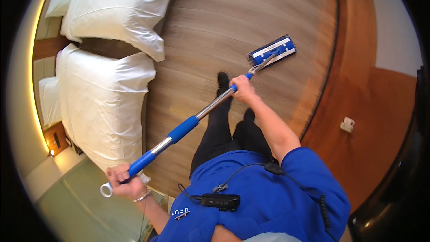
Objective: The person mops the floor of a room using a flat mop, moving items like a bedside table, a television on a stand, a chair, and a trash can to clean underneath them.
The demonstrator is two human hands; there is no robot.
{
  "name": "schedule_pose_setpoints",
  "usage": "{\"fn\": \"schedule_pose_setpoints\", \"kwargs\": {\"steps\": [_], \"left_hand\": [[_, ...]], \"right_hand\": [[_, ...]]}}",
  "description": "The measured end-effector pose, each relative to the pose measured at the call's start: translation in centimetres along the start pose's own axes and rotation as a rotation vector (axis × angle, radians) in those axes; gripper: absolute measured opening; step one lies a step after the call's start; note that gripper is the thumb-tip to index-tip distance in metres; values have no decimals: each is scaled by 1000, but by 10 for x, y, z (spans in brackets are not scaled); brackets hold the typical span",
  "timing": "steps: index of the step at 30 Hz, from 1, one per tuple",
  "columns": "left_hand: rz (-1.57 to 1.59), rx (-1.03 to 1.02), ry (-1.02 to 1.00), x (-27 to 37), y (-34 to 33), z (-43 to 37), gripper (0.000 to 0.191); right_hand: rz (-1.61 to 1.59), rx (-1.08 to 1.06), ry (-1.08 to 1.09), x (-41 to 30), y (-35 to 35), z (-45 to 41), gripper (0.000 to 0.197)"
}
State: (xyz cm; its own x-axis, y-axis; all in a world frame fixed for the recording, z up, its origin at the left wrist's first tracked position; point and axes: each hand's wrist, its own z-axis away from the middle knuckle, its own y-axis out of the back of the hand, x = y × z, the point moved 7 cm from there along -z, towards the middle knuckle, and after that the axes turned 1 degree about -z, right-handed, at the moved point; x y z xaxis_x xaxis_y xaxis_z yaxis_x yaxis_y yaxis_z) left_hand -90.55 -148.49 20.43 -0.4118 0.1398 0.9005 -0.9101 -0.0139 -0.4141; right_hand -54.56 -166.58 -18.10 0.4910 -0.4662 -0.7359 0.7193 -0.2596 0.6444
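Note:
A flat mop crosses the view diagonally, its metal handle (pixel 215 105) fitted with blue grips. My left hand (pixel 126 181) is closed around the blue grip at the handle's upper end, just below a white hanging ring (pixel 106 190). Farther down the pole, my right hand (pixel 242 89) grips a blue section close to the mop head. The rectangular blue mop head (pixel 272 51), with white strips on top, lies flat on the wood-plank floor (pixel 201 16), ahead of my feet and to the right. Its underside is hidden.
Two beds with white bedding, a nearer one (pixel 100 107) and a farther one (pixel 114 3), stand along the left. A brown wooden counter (pixel 369 148) runs down the right side, with a small white object (pixel 347 124) on it. A glass panel (pixel 90 205) is at lower left.

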Motion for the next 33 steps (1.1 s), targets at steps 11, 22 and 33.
{"fn": "schedule_pose_setpoints", "kwargs": {"steps": [11,22,33], "left_hand": [[-152,-758,165,-72,-162,51,20],[305,-1894,296,-12,-234,87,12],[-60,-1551,-176,35,-72,109,21]], "right_hand": [[9,463,-257,106,57,145,25],[-200,611,-339,3,19,178,25],[46,591,-16,-30,-63,-1,32]]}}
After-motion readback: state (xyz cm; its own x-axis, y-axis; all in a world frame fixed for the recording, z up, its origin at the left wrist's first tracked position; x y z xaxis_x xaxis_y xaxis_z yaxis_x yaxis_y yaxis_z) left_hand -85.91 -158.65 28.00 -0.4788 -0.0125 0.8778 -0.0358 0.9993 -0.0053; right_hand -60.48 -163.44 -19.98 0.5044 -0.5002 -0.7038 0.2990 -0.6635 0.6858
